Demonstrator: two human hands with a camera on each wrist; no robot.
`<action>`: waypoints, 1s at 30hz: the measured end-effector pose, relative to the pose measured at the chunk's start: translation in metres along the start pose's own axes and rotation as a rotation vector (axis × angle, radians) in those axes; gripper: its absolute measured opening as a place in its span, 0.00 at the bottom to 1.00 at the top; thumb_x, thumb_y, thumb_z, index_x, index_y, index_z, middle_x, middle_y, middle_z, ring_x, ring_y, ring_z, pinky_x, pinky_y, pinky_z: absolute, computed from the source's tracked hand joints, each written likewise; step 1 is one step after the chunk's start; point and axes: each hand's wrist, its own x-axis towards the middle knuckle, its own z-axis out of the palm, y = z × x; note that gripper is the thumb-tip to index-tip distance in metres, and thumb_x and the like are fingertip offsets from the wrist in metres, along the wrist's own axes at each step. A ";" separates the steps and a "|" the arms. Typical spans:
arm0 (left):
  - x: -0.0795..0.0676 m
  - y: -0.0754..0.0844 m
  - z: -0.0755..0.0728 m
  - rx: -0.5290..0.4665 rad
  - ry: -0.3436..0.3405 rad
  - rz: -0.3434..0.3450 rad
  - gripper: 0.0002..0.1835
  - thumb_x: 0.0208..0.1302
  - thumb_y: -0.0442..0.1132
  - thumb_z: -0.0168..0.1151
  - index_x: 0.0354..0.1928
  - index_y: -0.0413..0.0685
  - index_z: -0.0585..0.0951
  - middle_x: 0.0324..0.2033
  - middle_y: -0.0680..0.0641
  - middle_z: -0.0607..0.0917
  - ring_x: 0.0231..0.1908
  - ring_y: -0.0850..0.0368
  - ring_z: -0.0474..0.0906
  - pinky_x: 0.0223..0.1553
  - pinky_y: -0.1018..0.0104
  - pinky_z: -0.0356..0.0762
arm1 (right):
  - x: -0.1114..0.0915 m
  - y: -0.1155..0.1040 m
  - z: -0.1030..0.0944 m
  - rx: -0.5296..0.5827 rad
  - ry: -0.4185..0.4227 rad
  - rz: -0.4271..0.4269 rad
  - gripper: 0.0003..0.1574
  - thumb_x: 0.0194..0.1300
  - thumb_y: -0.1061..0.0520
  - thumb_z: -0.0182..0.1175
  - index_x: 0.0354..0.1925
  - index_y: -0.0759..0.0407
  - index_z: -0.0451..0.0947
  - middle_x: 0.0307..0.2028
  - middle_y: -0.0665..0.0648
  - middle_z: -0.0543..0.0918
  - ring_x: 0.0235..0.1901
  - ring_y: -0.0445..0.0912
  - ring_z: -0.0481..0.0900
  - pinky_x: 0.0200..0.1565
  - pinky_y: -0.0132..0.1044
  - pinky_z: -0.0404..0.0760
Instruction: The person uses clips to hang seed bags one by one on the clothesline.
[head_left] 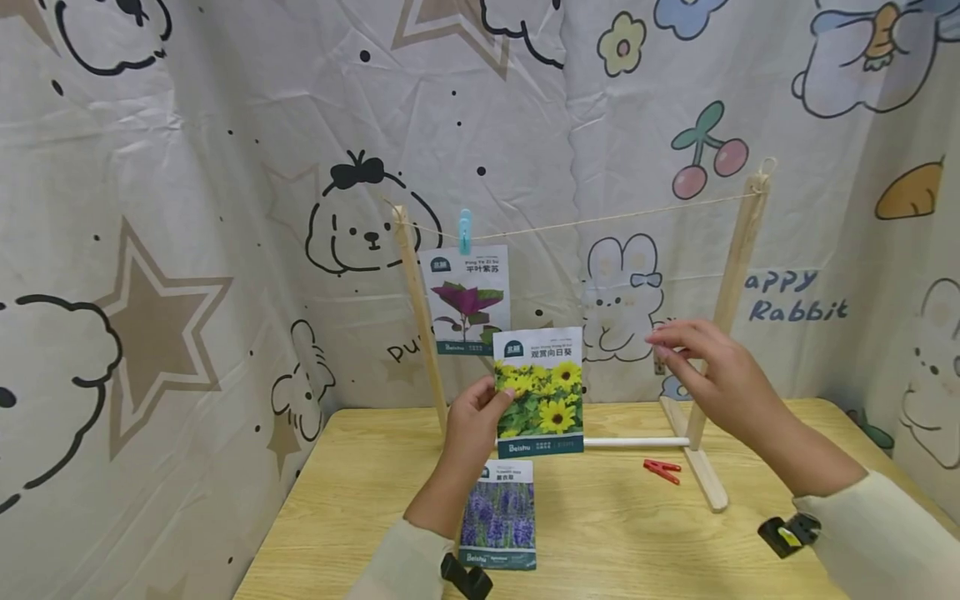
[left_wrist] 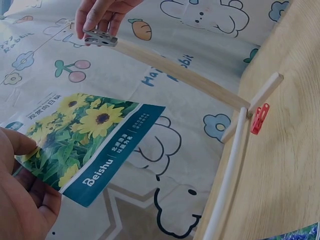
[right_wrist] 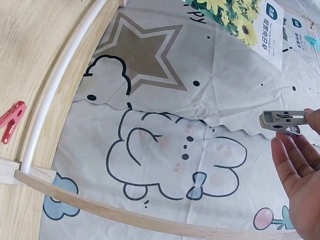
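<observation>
My left hand [head_left: 474, 412] pinches a seed packet [head_left: 546, 417] with yellow sunflowers by its left edge, thumb in front. The packet is upright, below and to the right of a purple-leaf seed packet [head_left: 480, 283], which a light blue clothespin [head_left: 465, 232] fastens to the string [head_left: 600, 223]. My right hand [head_left: 716, 371], beside the right post, pinches a grey clothespin [right_wrist: 282, 120] between thumb and fingers; it also shows in the left wrist view. The grey clothespin is apart from the string and from the sunflower packet.
A lavender seed packet [head_left: 498, 517] lies on the wooden table [head_left: 360, 508] below my left hand. Near the right foot of the wooden frame [head_left: 738, 258] is a red clothespin [head_left: 662, 472]. A white rod [head_left: 637, 442] joins the posts low down. Behind hangs a printed curtain [head_left: 225, 167].
</observation>
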 end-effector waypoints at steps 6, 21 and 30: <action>0.002 0.001 0.000 -0.025 0.005 0.015 0.14 0.71 0.49 0.63 0.49 0.47 0.81 0.36 0.52 0.78 0.38 0.57 0.72 0.42 0.65 0.72 | 0.005 -0.002 0.000 0.010 0.021 0.008 0.14 0.68 0.66 0.63 0.50 0.56 0.84 0.51 0.54 0.82 0.46 0.40 0.77 0.48 0.11 0.68; 0.006 0.012 0.004 -0.070 0.031 0.067 0.13 0.71 0.42 0.63 0.50 0.43 0.78 0.30 0.53 0.69 0.29 0.58 0.60 0.35 0.66 0.65 | 0.016 -0.007 -0.004 0.035 0.046 0.000 0.14 0.68 0.67 0.63 0.50 0.57 0.84 0.52 0.53 0.82 0.50 0.40 0.75 0.50 0.08 0.65; 0.009 0.015 0.005 -0.093 0.016 0.081 0.13 0.72 0.41 0.62 0.52 0.43 0.76 0.28 0.53 0.68 0.25 0.59 0.56 0.33 0.67 0.63 | 0.026 -0.009 -0.007 0.047 0.055 -0.022 0.14 0.67 0.68 0.63 0.49 0.58 0.83 0.51 0.54 0.82 0.50 0.35 0.74 0.51 0.08 0.66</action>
